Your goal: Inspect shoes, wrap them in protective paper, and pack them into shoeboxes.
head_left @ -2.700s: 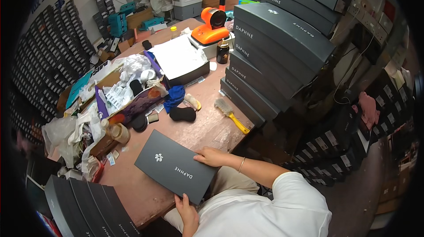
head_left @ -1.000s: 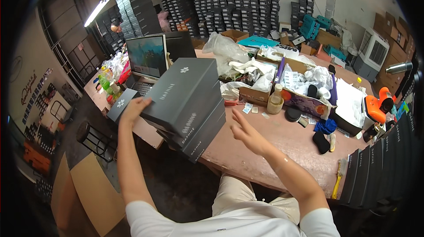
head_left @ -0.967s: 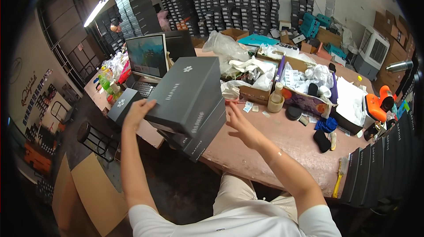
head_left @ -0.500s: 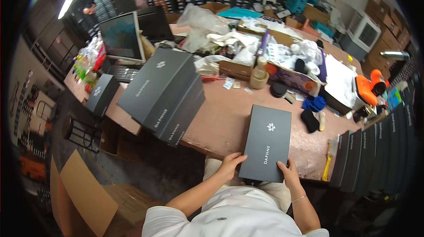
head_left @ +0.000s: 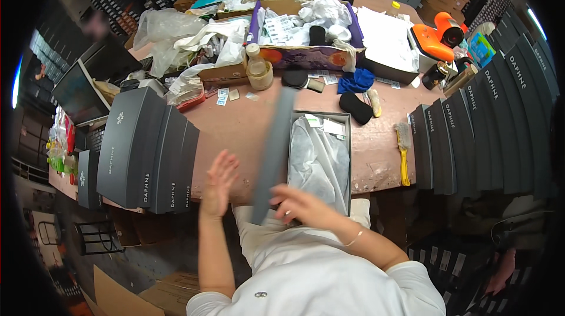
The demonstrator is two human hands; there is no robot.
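A dark grey shoebox point(head_left: 350, 160) sits uncovered at the table's near edge, in front of me. White translucent wrapping point(head_left: 318, 154) fills it, with small white tags at its far end; whatever is wrapped is hidden. The box's grey lid point(head_left: 275, 145) stands on edge in the air just left of it, smeared by motion. My right hand point(head_left: 306, 207) is at the lid's lower right side, fingers bent against it. Left of the lid, my left hand point(head_left: 219, 180) is raised with its fingers stretched out, apart from the lid and holding nothing.
Stacked grey shoeboxes point(head_left: 132, 148) stand at the left, and a row of upright ones point(head_left: 471, 121) lines the right. A yellow-handled brush point(head_left: 403, 157), a black pad point(head_left: 355, 108), a blue cloth point(head_left: 355, 81) and a glue bottle point(head_left: 258, 71) lie beyond. An orange device point(head_left: 432, 42) is farther right.
The lid has come off the shoebox and swung up to the left, showing the wrapped contents. My left hand has let go and moved left. The view has turned rightward.
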